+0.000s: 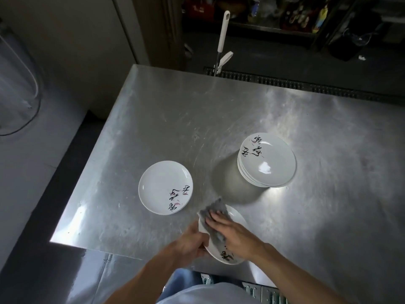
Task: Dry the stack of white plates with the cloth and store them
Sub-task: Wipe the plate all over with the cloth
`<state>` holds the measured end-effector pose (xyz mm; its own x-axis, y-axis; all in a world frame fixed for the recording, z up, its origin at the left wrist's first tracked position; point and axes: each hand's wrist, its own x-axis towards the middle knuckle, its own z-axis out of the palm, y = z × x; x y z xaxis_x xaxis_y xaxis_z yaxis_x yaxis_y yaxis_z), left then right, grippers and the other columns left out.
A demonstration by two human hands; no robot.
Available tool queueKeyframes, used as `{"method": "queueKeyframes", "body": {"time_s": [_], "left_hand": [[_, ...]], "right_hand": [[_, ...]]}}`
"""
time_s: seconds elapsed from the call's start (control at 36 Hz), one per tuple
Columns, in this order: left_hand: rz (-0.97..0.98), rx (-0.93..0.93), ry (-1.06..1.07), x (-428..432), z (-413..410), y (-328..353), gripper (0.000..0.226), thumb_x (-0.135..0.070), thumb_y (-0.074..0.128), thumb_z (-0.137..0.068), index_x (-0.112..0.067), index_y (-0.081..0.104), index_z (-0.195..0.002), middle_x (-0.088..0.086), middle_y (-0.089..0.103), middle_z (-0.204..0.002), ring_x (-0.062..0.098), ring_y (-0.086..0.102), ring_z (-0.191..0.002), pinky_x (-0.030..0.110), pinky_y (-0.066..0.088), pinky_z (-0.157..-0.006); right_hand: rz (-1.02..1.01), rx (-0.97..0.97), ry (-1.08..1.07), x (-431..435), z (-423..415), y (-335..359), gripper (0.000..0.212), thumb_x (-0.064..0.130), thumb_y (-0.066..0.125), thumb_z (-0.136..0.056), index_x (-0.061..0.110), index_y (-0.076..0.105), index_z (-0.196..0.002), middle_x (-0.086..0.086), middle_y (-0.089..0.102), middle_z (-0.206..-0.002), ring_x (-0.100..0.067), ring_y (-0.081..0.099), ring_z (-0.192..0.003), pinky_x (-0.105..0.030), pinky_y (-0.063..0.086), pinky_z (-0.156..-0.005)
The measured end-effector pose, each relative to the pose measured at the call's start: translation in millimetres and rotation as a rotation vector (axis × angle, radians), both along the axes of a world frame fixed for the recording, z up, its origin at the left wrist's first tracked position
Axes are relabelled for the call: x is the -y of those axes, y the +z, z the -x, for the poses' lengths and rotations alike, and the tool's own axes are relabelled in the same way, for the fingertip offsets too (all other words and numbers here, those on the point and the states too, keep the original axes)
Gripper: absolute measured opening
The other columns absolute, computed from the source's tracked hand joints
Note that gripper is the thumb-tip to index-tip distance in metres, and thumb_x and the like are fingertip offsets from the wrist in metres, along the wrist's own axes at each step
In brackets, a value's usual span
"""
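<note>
A white plate (237, 218) with black brush lettering is held tilted above the table's near edge. My left hand (190, 242) grips its left rim, fingers curled under it. My right hand (232, 233) lies flat on a grey cloth (213, 212) and presses it onto the plate's face. A stack of several white plates (268, 160) with the same lettering stands to the right on the steel table (175, 119). One plate (165, 187) lies alone to the left.
A white-handled mop or squeegee (222, 38) leans behind the table's far edge, by a floor drain grate (285, 83). Dark shelves with bottles (295, 16) stand at the back. A grey lower counter (32, 172) runs along the left.
</note>
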<state>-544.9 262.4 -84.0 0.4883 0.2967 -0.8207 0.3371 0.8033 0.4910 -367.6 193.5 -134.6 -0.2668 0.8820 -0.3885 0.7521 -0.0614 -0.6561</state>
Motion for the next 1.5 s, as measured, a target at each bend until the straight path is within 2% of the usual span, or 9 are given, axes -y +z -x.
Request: {"method": "queueKeyframes", "body": {"time_s": [0.25,0.42,0.61,0.75,0.92,1.17,1.33,1.44,1.5], "left_hand": [[0.077,-0.009,0.433,15,-20,2,0.067,0.013,0.050,-0.076,-0.023,0.044,-0.132,0.021,0.059,-0.127,0.039,0.066,-0.104,0.051,0.060,-0.066],[-0.033,-0.157,0.260,9,-14,3,0.039,-0.018,0.065,-0.076,-0.008,0.053,-0.111,0.015,0.071,-0.092,0.025,0.073,-0.080,0.039,0.059,-0.069],[-0.001,-0.080,0.152,5,0,-1,0.057,0.011,0.054,-0.083,-0.019,0.051,-0.132,0.018,0.069,-0.112,0.031,0.071,-0.088,0.051,0.060,-0.085],[-0.009,-0.026,0.107,6,-1,4,0.061,0.011,0.061,-0.074,-0.017,0.059,-0.129,0.017,0.074,-0.108,0.028,0.073,-0.092,0.049,0.062,-0.083],[0.016,-0.030,0.149,4,3,1,0.061,0.002,0.059,-0.071,-0.015,0.059,-0.129,0.015,0.070,-0.102,0.028,0.067,-0.086,0.041,0.058,-0.076],[-0.038,-0.029,0.239,-6,4,-2,0.084,-0.005,0.056,-0.057,-0.018,0.054,-0.139,0.024,0.064,-0.129,0.041,0.065,-0.106,0.065,0.051,-0.096],[-0.051,0.049,0.251,-15,-6,6,0.073,0.007,0.055,-0.074,-0.024,0.053,-0.141,0.021,0.066,-0.127,0.035,0.068,-0.100,0.062,0.056,-0.091],[-0.040,0.089,0.190,-11,-7,12,0.069,0.001,0.059,-0.067,-0.019,0.057,-0.134,0.020,0.073,-0.109,0.031,0.071,-0.089,0.049,0.058,-0.081],[-0.016,0.097,0.186,-9,-2,9,0.062,0.008,0.051,-0.075,-0.010,0.055,-0.134,0.022,0.072,-0.107,0.032,0.071,-0.090,0.048,0.060,-0.080]], "right_hand": [[0.143,0.222,-0.290,-13,8,10,0.074,0.001,0.046,-0.095,0.024,0.019,-0.160,-0.002,0.004,-0.169,-0.027,0.004,-0.155,-0.042,0.014,-0.125],[0.043,-0.202,-0.212,10,19,12,0.062,-0.003,0.048,-0.099,0.019,0.036,-0.155,0.008,0.014,-0.166,-0.005,0.010,-0.153,-0.022,0.011,-0.124],[-0.018,0.203,-0.211,-5,-6,-12,0.057,0.009,0.045,-0.100,0.016,0.033,-0.156,-0.009,0.011,-0.167,-0.029,0.006,-0.155,-0.029,-0.005,-0.123],[-0.117,0.003,0.004,0,13,-5,0.056,0.016,0.047,-0.100,0.011,0.035,-0.155,-0.006,0.025,-0.163,-0.012,0.013,-0.152,-0.030,0.003,-0.126],[-0.023,0.156,-0.029,-2,0,5,0.059,0.009,0.045,-0.101,0.008,0.026,-0.157,-0.013,0.019,-0.165,-0.028,0.016,-0.154,-0.048,0.009,-0.126],[0.101,0.202,-0.095,20,-30,17,0.067,-0.002,0.049,-0.095,0.013,0.029,-0.157,-0.002,0.017,-0.167,-0.020,0.011,-0.155,-0.031,0.021,-0.123],[0.083,0.062,-0.146,44,-8,23,0.056,-0.001,0.044,-0.091,0.015,0.047,-0.145,0.001,0.037,-0.159,-0.015,0.026,-0.149,-0.025,0.023,-0.121],[0.042,-0.205,-0.205,31,18,24,0.048,0.000,0.046,-0.097,0.022,0.051,-0.140,0.049,0.021,-0.146,0.015,0.014,-0.145,-0.004,0.012,-0.114],[0.053,-0.258,-0.225,16,22,21,0.054,0.000,0.046,-0.096,0.022,0.048,-0.146,0.034,0.022,-0.155,0.014,0.013,-0.145,-0.008,0.009,-0.118]]}}
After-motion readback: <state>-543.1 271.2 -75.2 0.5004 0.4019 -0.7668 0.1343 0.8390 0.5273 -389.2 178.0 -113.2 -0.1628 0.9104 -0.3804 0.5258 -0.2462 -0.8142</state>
